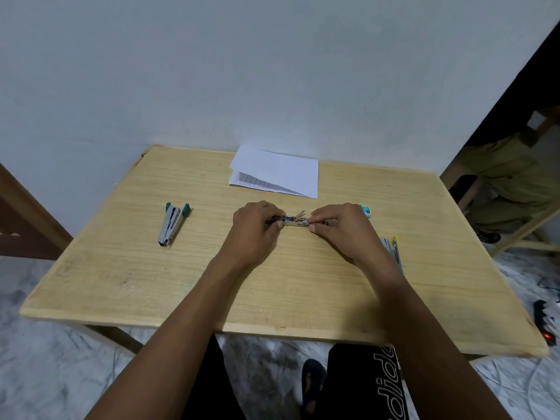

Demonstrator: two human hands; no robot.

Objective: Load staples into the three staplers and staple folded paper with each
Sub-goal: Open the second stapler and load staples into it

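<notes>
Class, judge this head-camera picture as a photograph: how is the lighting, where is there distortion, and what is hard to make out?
Head view: light is soft and even, with no glare on the wooden table; wide-angle distortion bows the table edges; the stapler held between the left hand and right hand is small and partly hidden; the yellow stapler is partly hidden behind the right forearm.

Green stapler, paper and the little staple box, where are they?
green stapler [172, 223]: head view, its metal body.
paper [280, 172]: head view, top sheet's middle.
staple box [366, 210]: head view, visible corner beside the right hand [339, 225].
</notes>
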